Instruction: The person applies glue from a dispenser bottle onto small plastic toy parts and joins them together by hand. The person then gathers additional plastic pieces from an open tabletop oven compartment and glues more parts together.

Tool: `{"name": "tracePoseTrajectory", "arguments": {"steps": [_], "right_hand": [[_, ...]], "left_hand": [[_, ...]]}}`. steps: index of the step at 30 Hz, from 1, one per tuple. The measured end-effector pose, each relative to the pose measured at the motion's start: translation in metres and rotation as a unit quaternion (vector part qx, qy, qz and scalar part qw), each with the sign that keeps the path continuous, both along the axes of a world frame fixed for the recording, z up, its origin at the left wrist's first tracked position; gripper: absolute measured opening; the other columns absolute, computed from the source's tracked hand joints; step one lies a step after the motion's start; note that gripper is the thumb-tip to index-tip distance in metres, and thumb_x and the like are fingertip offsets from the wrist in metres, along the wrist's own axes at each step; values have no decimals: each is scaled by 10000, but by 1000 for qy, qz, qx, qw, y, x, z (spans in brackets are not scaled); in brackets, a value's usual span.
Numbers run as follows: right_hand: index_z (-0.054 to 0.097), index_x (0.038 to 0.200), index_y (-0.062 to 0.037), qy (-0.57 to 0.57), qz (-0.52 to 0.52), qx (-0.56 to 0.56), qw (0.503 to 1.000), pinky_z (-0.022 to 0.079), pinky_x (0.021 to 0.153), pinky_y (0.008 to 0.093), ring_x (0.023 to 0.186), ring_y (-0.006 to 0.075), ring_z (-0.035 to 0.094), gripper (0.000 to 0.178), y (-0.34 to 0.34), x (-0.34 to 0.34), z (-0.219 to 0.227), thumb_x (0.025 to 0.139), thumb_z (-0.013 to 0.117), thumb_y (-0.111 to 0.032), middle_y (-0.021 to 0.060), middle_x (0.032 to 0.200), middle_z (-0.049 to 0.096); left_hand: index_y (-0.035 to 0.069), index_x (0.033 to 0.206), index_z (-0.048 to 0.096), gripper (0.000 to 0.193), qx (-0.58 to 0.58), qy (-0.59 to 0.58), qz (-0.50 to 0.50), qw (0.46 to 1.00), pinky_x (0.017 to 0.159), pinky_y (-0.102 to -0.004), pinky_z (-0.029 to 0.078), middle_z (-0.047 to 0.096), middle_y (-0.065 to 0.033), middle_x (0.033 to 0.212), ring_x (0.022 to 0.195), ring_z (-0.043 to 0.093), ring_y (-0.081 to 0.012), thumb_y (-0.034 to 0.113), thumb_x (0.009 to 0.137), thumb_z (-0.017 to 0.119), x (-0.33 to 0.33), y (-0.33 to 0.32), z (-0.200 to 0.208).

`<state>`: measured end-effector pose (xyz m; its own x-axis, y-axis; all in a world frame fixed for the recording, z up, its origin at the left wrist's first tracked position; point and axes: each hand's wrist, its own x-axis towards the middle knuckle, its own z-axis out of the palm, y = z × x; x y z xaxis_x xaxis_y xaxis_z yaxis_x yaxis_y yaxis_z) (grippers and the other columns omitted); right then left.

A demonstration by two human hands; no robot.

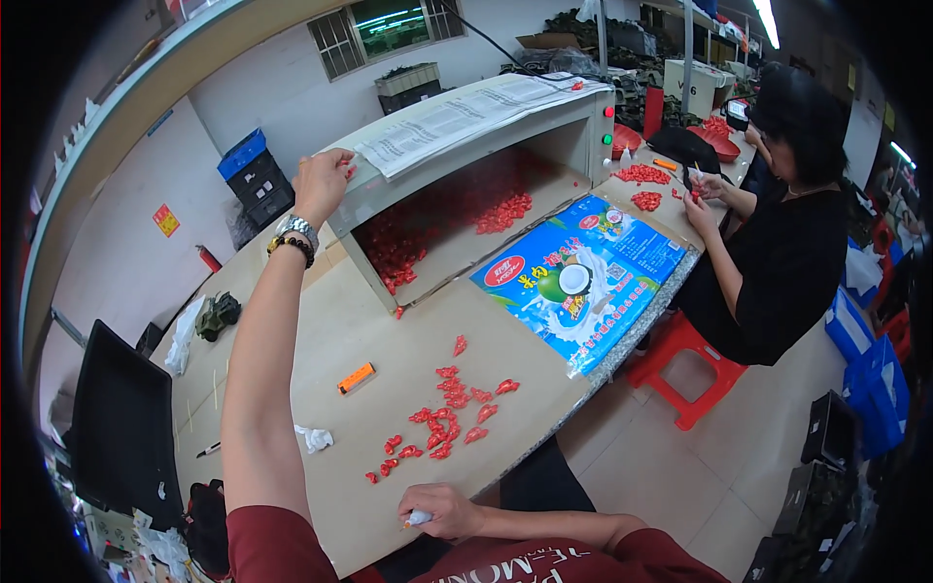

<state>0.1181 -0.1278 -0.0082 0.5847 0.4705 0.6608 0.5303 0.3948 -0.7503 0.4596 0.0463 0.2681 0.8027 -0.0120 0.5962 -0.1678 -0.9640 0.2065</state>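
My left hand [324,185] reaches forward to the upper left corner of a grey metal box [364,194] with an open front. A small red piece shows at its pinched fingertips. Close to my body, my right hand [442,509] is closed around a small white tube [418,518], its tip pointing left. On the brown table [330,437] between my arms lie several glossy red pieces [449,389], scattered in a loose group. More red pieces [503,213] rest inside the box, some heaped in its dark left part.
An orange lighter [356,378] and a crumpled white tissue [314,439] lie beside my left arm. Newspaper [466,121] covers the box top. A blue printed sheet [583,282] lies at right. A co-worker [777,223] sits beyond it, handling red pieces near a red stool [680,364].
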Motion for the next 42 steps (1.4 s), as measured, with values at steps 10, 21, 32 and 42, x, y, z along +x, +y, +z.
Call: {"name": "tracePoseTrajectory", "arguments": {"steps": [10,21,32,42], "right_hand": [[598,829,-41,6,-39,-16,999,496,584,362,658,278,625,186,-1,1,0,684,620,73,99,750,601],[620,796,-10,27,-52,-20,998,483,580,295,634,192,621,127,8,-1,-5,728,679,79,87,739,631],[628,824,-6,110,-69,-36,991,476,585,270,648,130,598,123,5,-3,-2,774,705,76,64,793,641],[524,902,-10,214,-82,101,968,438,497,249,549,145,529,170,-33,16,11,814,613,105,149,775,602]], "left_hand": [[68,1127,694,294,-135,-190,-106,967,837,-359,507,713,-154,1067,948,674,-290,144,846,651,-139,-5,-22],[5,1046,688,166,-466,-251,50,847,706,-213,443,653,1,925,792,543,-39,75,901,648,-361,17,-160],[7,1028,679,243,-252,74,104,959,769,-358,458,661,-121,950,805,549,-274,56,792,705,-419,11,-248],[11,1263,573,619,-124,155,-8,980,870,-398,473,598,-137,1192,1009,512,-312,238,731,793,-384,13,-238]]}}
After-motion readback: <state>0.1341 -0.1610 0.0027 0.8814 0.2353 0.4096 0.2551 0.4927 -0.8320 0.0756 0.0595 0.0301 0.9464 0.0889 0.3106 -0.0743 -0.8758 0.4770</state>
